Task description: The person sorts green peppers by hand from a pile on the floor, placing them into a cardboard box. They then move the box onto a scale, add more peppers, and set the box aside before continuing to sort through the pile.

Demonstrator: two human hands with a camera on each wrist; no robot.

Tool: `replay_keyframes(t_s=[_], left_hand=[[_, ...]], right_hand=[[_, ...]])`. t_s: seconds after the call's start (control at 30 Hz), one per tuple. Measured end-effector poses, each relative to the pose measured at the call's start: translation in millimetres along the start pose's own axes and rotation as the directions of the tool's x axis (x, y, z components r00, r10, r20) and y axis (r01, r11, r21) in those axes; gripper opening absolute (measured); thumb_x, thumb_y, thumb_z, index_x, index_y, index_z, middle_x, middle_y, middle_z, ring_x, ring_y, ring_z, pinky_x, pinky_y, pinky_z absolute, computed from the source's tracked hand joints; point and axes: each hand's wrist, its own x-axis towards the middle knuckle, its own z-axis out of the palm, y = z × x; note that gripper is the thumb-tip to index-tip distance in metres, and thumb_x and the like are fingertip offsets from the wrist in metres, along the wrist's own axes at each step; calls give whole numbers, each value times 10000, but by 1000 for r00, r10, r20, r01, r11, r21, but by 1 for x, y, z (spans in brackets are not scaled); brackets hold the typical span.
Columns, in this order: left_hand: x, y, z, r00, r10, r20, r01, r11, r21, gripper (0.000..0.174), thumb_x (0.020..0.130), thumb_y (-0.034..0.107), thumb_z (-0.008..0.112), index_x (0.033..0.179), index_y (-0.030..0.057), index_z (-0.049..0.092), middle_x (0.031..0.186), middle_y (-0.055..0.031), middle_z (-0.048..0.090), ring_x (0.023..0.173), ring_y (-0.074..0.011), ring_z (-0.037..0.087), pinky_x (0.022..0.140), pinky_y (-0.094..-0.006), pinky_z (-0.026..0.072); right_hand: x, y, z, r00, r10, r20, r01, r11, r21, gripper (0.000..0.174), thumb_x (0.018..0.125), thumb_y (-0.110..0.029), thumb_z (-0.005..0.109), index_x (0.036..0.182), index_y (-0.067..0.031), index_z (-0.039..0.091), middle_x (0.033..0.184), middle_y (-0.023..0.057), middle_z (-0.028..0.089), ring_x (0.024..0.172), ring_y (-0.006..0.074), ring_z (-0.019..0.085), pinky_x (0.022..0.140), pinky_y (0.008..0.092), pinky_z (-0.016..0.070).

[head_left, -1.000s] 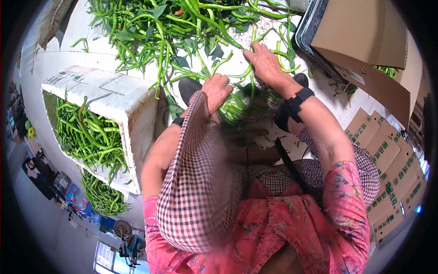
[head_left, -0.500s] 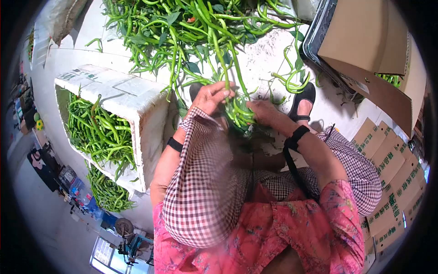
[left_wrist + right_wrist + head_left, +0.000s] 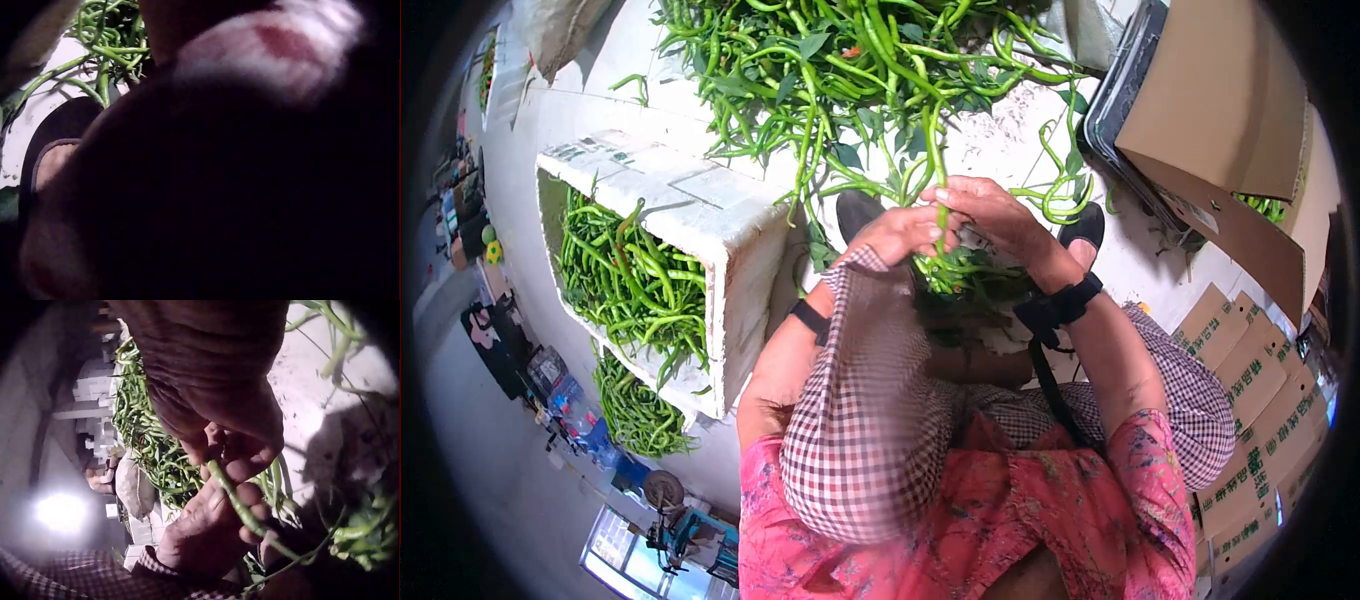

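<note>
Both hands meet between the knees over a long green chili pepper (image 3: 941, 212). My left hand (image 3: 892, 236) holds it from the left; my right hand (image 3: 1008, 222) pinches its upper end. In the right wrist view the pepper (image 3: 245, 515) slants across the left hand's fingers (image 3: 253, 495), with a thin curved stem at its lower end. Below the hands sits a small heap of green peppers (image 3: 948, 276), partly in shadow. Ahead spreads a large pile of peppers with leaves (image 3: 800, 85). Dark cloth and blur fill most of the left wrist view.
A white foam box (image 3: 745, 300) lies on its side at left, full of peppers (image 3: 635, 275). An open cardboard box (image 3: 1200, 110) stands at right, above flattened printed cartons (image 3: 1250, 390). Dark shoes (image 3: 858, 212) flank the heap; loose peppers (image 3: 1055, 200) lie near the right one.
The hands were apart, the right reaching into the pile's near edge. Both drew back toward the body, the right passed low by the small heap, and now they meet on one pepper.
</note>
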Motion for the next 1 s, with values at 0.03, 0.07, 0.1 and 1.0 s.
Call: replay_keyframes(t_s=[0.03, 0.07, 0.1, 1.0], left_hand=[[2, -4, 5, 1000, 12, -29, -10, 997, 81, 346, 961, 248, 515, 1208, 14, 578, 986, -80, 661, 875, -125, 599, 801, -280, 489], [2, -7, 7, 998, 28, -57, -18, 987, 162, 332, 966, 249, 502, 1185, 17, 595, 971, -84, 665, 862, -128, 602, 796, -291, 496], [-1, -7, 3, 981, 135, -138, -43, 850, 525, 289, 938, 208, 522, 1125, 15, 629, 957, -117, 675, 846, -203, 634, 804, -329, 505], [19, -38, -21, 833, 338, -438, 8, 785, 620, 253, 895, 80, 567, 1135, 27, 627, 823, -83, 674, 749, -178, 631, 758, -302, 513]], right_hand=[[7, 30, -8, 996, -73, -55, 69, 995, -69, 348, 920, -254, 546, 1137, 16, 569, 989, 48, 635, 896, 140, 563, 785, 301, 476], [13, 25, -12, 890, -432, 149, 445, 746, -495, 315, 906, -211, 563, 1137, 2, 569, 963, 51, 635, 860, 149, 568, 757, 303, 480], [20, 21, -16, 622, -712, 327, 633, 210, -745, 291, 892, -168, 580, 1138, -12, 570, 936, 54, 634, 825, 158, 573, 729, 305, 485], [-67, -2, -80, 884, 317, -344, -413, 874, -257, 194, 741, -175, 682, 898, -66, 713, 726, -44, 641, 519, 23, 413, 464, 198, 306]])
